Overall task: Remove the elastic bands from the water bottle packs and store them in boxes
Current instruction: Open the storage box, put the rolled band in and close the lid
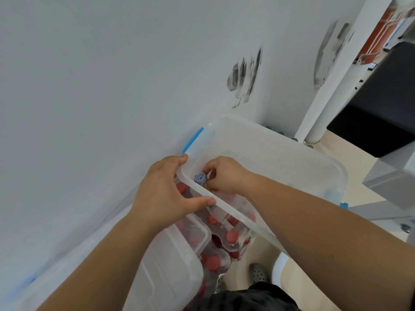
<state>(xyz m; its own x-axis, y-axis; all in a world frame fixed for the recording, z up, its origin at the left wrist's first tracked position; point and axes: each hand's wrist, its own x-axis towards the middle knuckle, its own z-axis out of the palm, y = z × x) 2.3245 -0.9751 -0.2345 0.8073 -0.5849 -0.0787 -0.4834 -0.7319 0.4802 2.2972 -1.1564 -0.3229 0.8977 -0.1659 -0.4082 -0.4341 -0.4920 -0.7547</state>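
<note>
Fingers around bottle, inside box

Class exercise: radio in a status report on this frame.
Left hand gripping the clear box rim. Right hand inside, on a blue-capped bottle. Red-capped packs below. Nothing blocking.

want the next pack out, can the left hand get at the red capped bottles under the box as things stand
Probably yes. The left hand grips the rim of the clear box right above the red-capped bottles, with open space below it. It would have to let go of the rim first, and the tilted box partly covers them.
</note>
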